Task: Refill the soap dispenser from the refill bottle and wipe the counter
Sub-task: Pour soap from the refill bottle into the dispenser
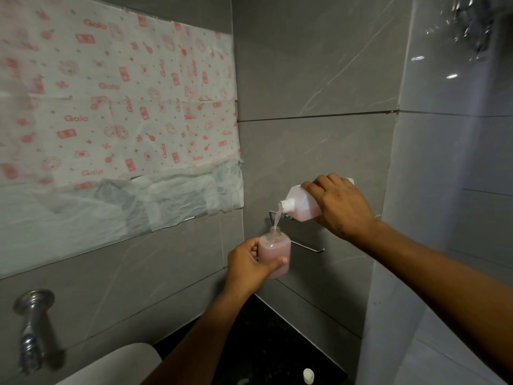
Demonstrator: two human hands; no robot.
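Note:
My left hand (249, 263) grips a small clear soap dispenser bottle (275, 250), upright, with no pump on its open neck, and nearly full of pink soap. My right hand (340, 205) holds a white refill bottle (301, 202) tilted down to the left just above it. A thin stream of pink soap (277, 218) runs from the refill bottle's mouth into the dispenser's neck. Both bottles are held in the air above the dark counter (266, 348), close to the grey tiled wall.
A wire holder (308, 247) is fixed to the wall behind the bottles. A small white cap (308, 375) lies on the counter near the bottom edge. A white basin (116, 365) and a chrome tap (32, 329) sit at lower left. Patterned paper (119, 107) covers the mirror.

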